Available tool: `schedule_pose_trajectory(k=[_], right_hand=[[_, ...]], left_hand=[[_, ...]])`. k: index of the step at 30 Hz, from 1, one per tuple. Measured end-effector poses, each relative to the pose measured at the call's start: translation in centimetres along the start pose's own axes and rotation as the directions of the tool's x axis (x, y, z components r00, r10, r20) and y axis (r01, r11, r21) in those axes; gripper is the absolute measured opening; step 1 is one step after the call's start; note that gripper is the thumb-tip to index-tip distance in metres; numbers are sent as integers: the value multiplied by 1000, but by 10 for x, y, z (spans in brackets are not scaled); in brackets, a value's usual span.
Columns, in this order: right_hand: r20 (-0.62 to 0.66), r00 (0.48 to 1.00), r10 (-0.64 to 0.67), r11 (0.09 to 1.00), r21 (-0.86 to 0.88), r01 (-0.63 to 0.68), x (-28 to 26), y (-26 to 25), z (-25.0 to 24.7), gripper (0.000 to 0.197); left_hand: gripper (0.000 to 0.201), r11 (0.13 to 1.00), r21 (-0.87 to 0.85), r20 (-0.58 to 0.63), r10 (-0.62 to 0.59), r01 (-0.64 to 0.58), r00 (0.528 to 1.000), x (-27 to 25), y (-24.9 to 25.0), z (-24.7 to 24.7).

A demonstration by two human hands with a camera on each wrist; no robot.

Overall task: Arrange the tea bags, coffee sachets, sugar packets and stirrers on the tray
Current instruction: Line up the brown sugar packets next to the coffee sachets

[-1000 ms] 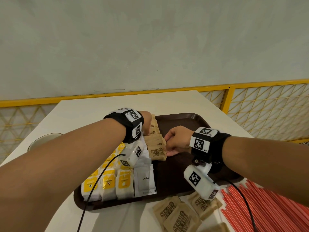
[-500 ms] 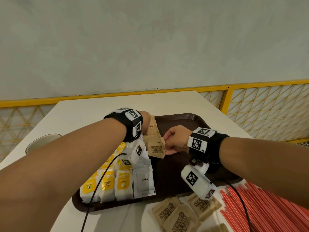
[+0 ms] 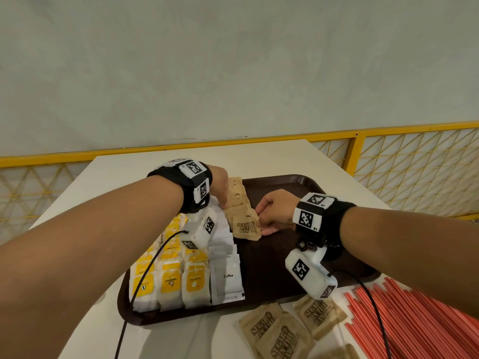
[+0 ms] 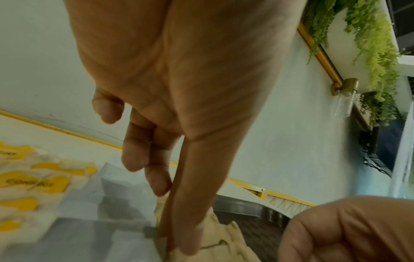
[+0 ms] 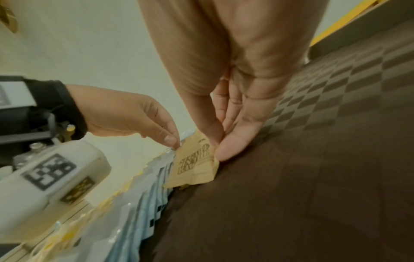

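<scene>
While the overlapped row of sugar packets runs up the brown tray toward 12 o'clock, both hands square it: left hand with straight fingers pressing the row's 9 o'clock edge against the coffee sachets, right hand pinching the nearest packet at its 3 o'clock edge, probably aligning it. Tea bags fill the tray's left. Loose sugar packets and red stirrers wait off-tray at 5 o'clock.
</scene>
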State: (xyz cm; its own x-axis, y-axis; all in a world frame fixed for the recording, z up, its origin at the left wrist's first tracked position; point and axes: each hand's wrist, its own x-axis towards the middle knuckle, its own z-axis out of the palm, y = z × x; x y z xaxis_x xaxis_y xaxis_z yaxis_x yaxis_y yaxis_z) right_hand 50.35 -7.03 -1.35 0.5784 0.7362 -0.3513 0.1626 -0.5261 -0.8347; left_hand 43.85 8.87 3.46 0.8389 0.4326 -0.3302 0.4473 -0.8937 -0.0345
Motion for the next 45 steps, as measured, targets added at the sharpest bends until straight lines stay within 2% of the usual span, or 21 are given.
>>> schedule_pose_trajectory(k=[2,6,9,14,17,20,23,28,36,45], right_hand=[[0,1000,-3,1000,-14,3,0,1,0,20],[-6,1000,-8,1000,-25,8,1,1,1,19],[-3,1000,-9,1000,-17,9,2,2,1,19],[5,1000,-10,1000,-10,10,2,-1,1,21],[10,1000,-4,1000,4,4,1,-3,0,21],[13,1000,3,1000,8,-3,0,-1,-1,21],[8,1000,2,1000,10,-2,1,1,-1,21],[-11,1000,-5,1000,13,5,2,4,0,20],[-6,1000,-10,1000,-20,10,-2,2,1,20],[-9,999,-33,999,-9,33,-4,-2,0,21]], left_hand=[[35,999,36,15,13,-13,1000,-1,3,2],[31,998,42,-40,51,-49,998,1,7,6],[32,998,51,5,38,-38,999,1,13,7],[25,999,7,7,36,-36,999,4,13,6],[16,1000,-25,-34,18,-19,999,6,11,5],[28,1000,-3,-53,-13,13,998,1,11,1],[39,998,66,-1,-15,15,1000,-5,16,2],[44,987,159,31,-24,19,999,-10,26,7],[38,987,158,69,-7,-4,998,-9,24,7],[30,994,110,6,14,-14,1000,-2,19,4]])
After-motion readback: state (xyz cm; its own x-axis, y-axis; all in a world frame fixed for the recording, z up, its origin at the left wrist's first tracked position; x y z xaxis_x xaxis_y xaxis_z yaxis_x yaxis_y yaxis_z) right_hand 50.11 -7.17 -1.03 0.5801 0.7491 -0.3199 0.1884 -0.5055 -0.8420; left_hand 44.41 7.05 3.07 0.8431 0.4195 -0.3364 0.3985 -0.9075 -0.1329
